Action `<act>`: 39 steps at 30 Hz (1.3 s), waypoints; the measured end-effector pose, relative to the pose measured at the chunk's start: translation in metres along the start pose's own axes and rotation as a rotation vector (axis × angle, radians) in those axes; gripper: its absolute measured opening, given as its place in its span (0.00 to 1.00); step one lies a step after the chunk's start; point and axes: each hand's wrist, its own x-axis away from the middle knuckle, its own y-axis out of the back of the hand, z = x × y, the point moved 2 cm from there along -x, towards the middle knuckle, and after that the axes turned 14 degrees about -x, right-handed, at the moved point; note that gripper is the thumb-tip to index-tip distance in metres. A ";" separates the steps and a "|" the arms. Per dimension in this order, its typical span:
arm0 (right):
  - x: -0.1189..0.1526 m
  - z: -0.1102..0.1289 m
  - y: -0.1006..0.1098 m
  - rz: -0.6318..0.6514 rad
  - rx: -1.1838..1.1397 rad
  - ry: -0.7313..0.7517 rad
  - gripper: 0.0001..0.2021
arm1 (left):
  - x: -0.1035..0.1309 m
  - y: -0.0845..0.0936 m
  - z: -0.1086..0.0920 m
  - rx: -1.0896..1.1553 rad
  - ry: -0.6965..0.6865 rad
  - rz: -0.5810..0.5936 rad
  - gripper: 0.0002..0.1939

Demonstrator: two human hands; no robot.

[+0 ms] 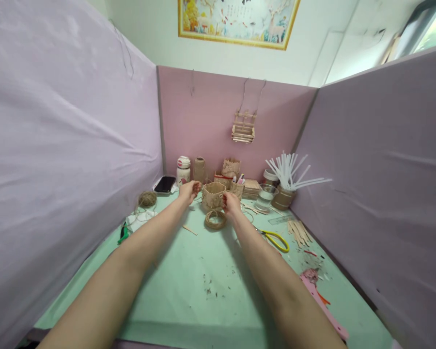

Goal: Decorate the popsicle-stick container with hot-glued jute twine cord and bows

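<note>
A small light-brown container (pixel 213 198), apparently made of wood strips, stands at the back middle of the table between my hands. My right hand (pixel 231 203) is at its right side, fingers curled together against the wall; the exact grip is small and partly hidden. Just left of the container, my left hand (pixel 191 190) hovers with fingers loosely bent and apart, holding nothing. In front of the container lies a coil of brown twine (pixel 215 226).
Yellow-handled pliers (pixel 278 241), wooden strips (pixel 300 233) and a pink tool (pixel 325 308) lie on the right. A water cup (pixel 266 198) and glue sticks in a jar (pixel 285 198) stand behind. A twine ball (pixel 147 198) and phone (pixel 165 184) are left.
</note>
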 end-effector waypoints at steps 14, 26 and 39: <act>0.047 0.054 0.021 0.218 0.080 0.290 0.07 | 0.041 -0.025 -0.115 0.379 -0.263 0.274 0.08; 0.135 0.048 0.050 0.522 -0.139 -0.329 0.06 | 0.157 -0.005 -0.079 -0.475 -0.461 0.375 0.09; 0.140 0.013 0.072 0.352 -0.156 -0.676 0.03 | 0.180 -0.015 0.001 -0.727 -0.551 0.479 0.10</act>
